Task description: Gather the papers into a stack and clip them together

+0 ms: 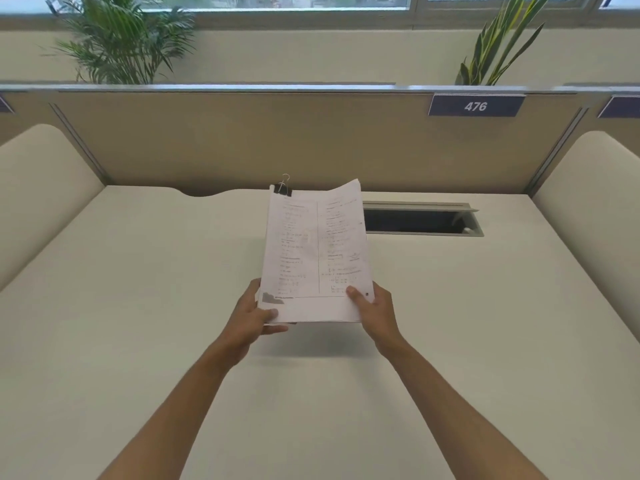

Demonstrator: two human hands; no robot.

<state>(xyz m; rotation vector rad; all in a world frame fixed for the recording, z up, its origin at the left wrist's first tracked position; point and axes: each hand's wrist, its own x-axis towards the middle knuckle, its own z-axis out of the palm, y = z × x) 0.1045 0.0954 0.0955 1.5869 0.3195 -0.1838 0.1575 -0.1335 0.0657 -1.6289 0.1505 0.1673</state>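
Both hands up w/ the papers (313, 251), held above the desk (138, 306), shadow under them. Left hand (251, 315) pinches the near-left corner, thumb on top; right hand (375, 308) grips the near-right corner. Black clip (283, 188) bites the far-left corner (far-right corner curls up). Cable slot (420, 220) far right.

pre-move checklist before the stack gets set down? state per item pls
1. Binder clip on the stack's far left corner: ok.
2. Paper stack gathered as one: ok.
3. Far right corner flat: not ok, it curls up.
4. Left hand grips the near left corner: ok.
5. Right hand grips the near right corner: ok.
6. Clip catches every sheet: cannot tell.
7. Desk bare below the stack: ok.
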